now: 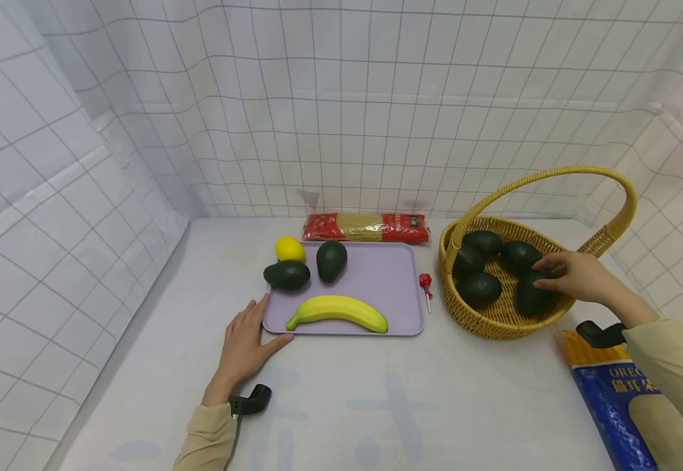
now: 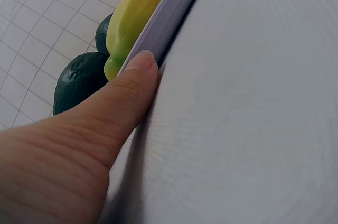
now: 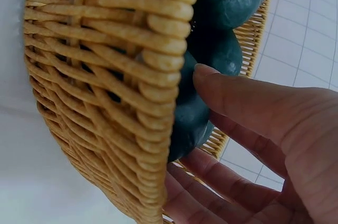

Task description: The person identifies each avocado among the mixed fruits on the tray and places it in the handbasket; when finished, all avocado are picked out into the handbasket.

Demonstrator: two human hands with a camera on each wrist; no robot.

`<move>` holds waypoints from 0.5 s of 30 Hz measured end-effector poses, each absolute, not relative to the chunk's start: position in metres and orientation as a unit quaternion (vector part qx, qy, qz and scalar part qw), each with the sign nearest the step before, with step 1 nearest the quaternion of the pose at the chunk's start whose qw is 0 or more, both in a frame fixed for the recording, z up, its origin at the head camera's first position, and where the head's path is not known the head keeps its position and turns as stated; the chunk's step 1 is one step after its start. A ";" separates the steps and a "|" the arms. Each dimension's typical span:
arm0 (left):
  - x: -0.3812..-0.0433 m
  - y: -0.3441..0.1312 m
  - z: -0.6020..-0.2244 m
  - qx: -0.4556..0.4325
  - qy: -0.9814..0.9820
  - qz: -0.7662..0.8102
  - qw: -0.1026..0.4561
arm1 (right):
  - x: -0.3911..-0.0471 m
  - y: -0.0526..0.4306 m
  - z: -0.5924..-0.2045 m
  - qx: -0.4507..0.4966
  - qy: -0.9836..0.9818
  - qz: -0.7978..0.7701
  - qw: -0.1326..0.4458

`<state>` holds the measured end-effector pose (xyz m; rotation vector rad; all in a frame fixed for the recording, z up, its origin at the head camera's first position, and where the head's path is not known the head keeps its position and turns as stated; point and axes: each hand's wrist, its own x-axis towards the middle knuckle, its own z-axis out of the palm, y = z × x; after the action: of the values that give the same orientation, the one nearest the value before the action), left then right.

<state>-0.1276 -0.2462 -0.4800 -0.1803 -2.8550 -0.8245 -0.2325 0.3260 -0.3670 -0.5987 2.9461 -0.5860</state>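
My left hand lies at the near left corner of a lilac tray, fingers spread along its left side. Its thumb presses against the front rim. On the tray, a yellow banana lies along the front, with an avocado behind it. Another avocado and a lemon sit at the left edge. Over at the right, my right hand reaches into a wicker basket and grips a dark green avocado, thumb on one side and fingers round the other.
Several more avocados, one near the left wall, fill the basket under its tall handle. A red lollipop lies between tray and basket. Behind the tray is a noodle packet. A blue and orange bag lies partly under the right sleeve.
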 end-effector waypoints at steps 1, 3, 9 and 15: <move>-0.128 -0.246 -0.480 -0.061 -0.956 -0.276 0.082 | -0.232 0.326 -0.367 -0.195 0.961 -0.191 0.038; -0.128 -0.246 -0.480 -0.061 -0.956 -0.277 0.081 | -0.232 0.327 -0.367 -0.193 0.962 -0.191 0.035; -0.128 -0.247 -0.480 -0.058 -0.956 -0.277 0.073 | -0.231 0.328 -0.367 -0.190 0.962 -0.192 0.025; -0.128 -0.247 -0.480 -0.058 -0.956 -0.277 0.073 | -0.223 0.321 -0.362 -0.207 0.957 -0.200 -0.027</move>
<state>-0.1277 -0.2467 -0.4797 -0.1744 -2.8723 -0.8322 -0.2234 0.3206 -0.3625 -0.6604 3.0599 -0.6403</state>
